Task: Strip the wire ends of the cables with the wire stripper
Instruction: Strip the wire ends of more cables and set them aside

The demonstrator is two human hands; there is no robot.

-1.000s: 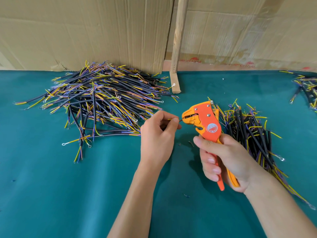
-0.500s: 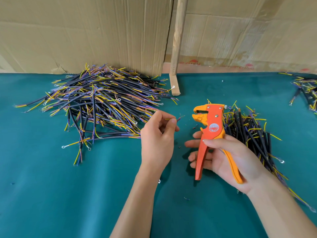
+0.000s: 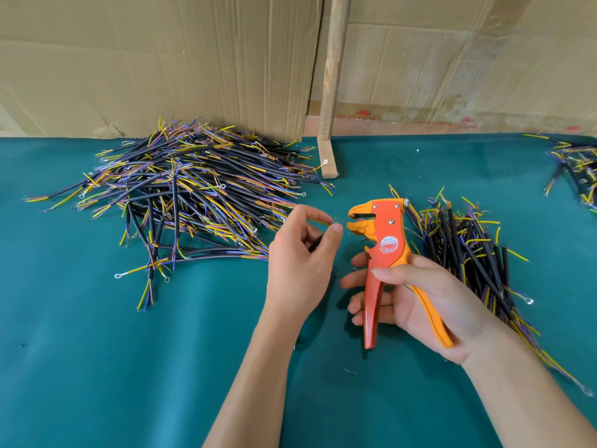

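Orange wire stripper [image 3: 389,244], handles spread, grasped by your right hand [image 3: 420,299]; left hand [image 3: 300,263] pinches a wire end [image 3: 318,222] beside its open jaws.

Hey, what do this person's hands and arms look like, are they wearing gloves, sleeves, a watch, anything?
Nothing worn shows. The left hand and right hand are both bare, with no gloves, and no rings or watch that I can see. Both forearms are uncovered up to the bottom edge of the picture, so no sleeve shows. The fingernails look short and unpainted.
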